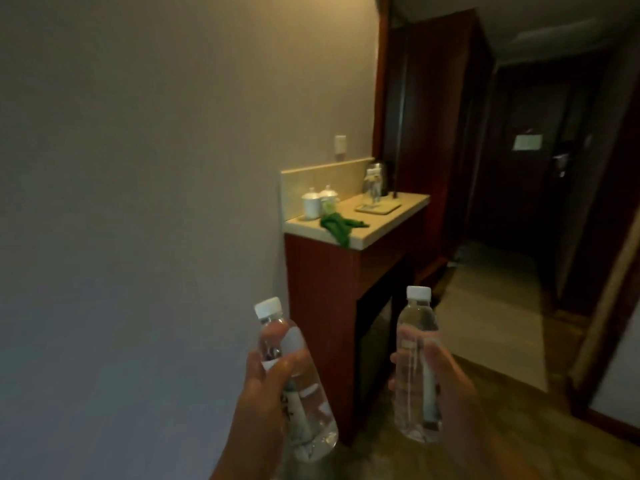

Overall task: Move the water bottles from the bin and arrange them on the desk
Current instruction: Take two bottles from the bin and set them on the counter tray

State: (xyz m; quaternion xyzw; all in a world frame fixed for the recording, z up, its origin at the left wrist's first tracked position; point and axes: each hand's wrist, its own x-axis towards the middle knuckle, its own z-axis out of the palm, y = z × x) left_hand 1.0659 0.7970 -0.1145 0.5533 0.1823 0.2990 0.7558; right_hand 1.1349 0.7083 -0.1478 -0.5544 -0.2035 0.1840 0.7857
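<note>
I carry two clear water bottles with white caps, one per hand. My left hand [266, 386] grips the left bottle [308, 410], which tilts slightly to the left. My right hand [446, 379] grips the right bottle [414, 327], held nearly upright. Ahead stands a red-brown desk [322, 292] with a pale stone top [377, 226], some way beyond both bottles. No bin is in view.
On the desk top lie a green cloth [337, 226], two white lidded cups [318, 200] and a tray [377, 206] with a glass and a kettle [379, 178]. A plain wall runs along the left. A dark hallway with a door [540, 150] opens to the right.
</note>
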